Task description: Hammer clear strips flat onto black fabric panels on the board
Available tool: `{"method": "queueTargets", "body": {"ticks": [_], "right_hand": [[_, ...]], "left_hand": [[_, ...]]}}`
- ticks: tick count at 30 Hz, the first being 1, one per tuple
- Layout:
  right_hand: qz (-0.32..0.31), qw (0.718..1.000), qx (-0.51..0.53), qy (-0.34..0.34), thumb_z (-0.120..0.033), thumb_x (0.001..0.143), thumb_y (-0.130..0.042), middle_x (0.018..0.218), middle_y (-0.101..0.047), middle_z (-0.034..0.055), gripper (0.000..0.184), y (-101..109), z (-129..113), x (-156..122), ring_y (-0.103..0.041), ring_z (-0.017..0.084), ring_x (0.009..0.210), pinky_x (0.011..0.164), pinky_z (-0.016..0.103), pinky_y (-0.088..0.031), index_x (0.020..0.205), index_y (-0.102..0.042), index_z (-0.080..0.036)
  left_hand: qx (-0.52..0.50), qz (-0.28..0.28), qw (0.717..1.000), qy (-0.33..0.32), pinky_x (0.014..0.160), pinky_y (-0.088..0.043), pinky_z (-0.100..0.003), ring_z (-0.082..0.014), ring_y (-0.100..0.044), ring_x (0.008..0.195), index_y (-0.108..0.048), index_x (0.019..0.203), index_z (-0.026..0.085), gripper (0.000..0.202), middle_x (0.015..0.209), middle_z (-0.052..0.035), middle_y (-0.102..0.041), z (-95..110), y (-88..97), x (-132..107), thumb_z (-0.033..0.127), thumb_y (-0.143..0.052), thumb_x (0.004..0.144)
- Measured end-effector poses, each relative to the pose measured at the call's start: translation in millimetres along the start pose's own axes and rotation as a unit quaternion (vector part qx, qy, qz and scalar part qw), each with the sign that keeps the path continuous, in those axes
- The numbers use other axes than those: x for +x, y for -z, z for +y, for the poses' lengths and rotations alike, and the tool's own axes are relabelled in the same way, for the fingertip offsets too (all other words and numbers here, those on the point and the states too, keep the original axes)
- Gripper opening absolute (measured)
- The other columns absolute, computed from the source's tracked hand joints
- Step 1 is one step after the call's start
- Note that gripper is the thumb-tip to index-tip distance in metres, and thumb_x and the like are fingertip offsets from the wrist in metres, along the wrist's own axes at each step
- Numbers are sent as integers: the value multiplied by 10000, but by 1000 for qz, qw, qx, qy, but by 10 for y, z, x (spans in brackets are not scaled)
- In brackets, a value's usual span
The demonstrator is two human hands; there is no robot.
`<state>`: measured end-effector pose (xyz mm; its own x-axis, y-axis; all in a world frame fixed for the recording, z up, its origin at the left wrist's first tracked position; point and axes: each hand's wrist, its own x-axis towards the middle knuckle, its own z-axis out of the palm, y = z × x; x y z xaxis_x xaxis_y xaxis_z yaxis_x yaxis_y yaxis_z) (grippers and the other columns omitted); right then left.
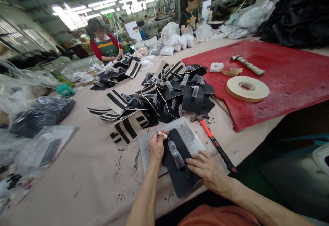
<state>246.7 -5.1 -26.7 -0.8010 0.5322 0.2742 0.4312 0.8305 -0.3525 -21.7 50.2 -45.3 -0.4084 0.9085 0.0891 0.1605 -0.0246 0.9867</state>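
A black piece (178, 181) on a grey board (189, 135) is pressed flat by the spread right hand (208, 173). A white stub (162, 134) is pinched in the left hand (156, 147). A hammer (214, 141) lies just beside the board, and a pile (164, 97) is heaped beyond.

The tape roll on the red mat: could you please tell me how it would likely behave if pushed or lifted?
Lying flat on the red mat, the tape roll would probably slide rather than roll. Wide and low, it seems unlikely to tip. Tightly wound, it should lift stiffly in one piece.
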Motion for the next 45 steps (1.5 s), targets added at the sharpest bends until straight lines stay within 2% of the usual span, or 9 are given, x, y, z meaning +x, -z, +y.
{"method": "queueTargets", "body": {"ticks": [16,21,26,30,32,34,38,42,45], "right_hand": [[-48,998,48,-2,-35,769,-460,1349,-634,65,549,234,-20,82,-520,248,1226,1120,506,-343,1249,-647,-226],[53,986,-1,-156,-55,836,-425,1333,-586,128,487,439,301,65,-522,263,1215,1042,442,-428,1270,-601,-189],[14,914,-89,-396,-230,860,-562,1087,-593,185,292,482,717,35,-566,319,992,878,452,-476,1124,-591,-110],[-18,797,268,-542,-190,816,-519,772,-522,33,37,633,777,209,-504,171,649,611,296,-439,846,-498,-193],[-32,702,447,-553,-196,796,-488,677,-448,-22,59,742,727,345,-401,117,517,496,243,-366,778,-435,-215],[-32,667,506,-547,-244,826,-450,639,-381,-59,79,841,618,473,-301,90,451,434,216,-300,768,-399,-226],[17,706,499,-503,-508,958,-351,617,-333,-87,295,1008,270,657,-243,87,410,383,211,-250,847,-413,-242],[33,900,264,-345,-534,1009,-310,605,-432,-41,381,1163,23,811,-404,124,485,475,246,-292,831,-450,-227],[-42,968,14,-249,-411,1046,-330,695,-588,43,316,1233,-5,929,-534,173,586,539,283,-282,900,-509,-196]], "left_hand": [[111,-80,990,-28,859,-529,-343,-218,-725,934,-655,1015,221,167,964,-51,-789,318,47,-24,312,-534,944],[102,-95,989,-43,865,-544,-342,-213,-727,943,-652,1024,222,158,974,-50,-787,334,40,-51,280,-533,938],[98,-107,988,-50,881,-542,-347,-214,-727,939,-661,1021,219,165,965,-48,-783,335,19,-54,259,-530,930],[89,-111,989,-48,868,-533,-344,-220,-726,923,-669,1000,219,163,943,-47,-777,332,12,-28,263,-535,918],[78,-107,990,-42,864,-531,-344,-221,-725,915,-670,990,217,161,933,-48,-777,333,10,-17,277,-541,915],[70,-96,992,-35,853,-534,-343,-218,-721,893,-674,983,212,166,920,-49,-779,335,3,-11,291,-546,913],[75,-60,994,-43,796,-542,-327,-215,-715,840,-697,957,201,175,901,-57,-781,324,-33,-23,318,-583,896],[76,-53,993,-68,787,-540,-314,-212,-717,837,-708,936,208,167,896,-48,-778,305,-64,-52,321,-597,883],[95,-54,990,-85,760,-531,-302,-209,-714,829,-708,906,216,154,901,-41,-775,293,-67,-66,316,-592,887]]}}
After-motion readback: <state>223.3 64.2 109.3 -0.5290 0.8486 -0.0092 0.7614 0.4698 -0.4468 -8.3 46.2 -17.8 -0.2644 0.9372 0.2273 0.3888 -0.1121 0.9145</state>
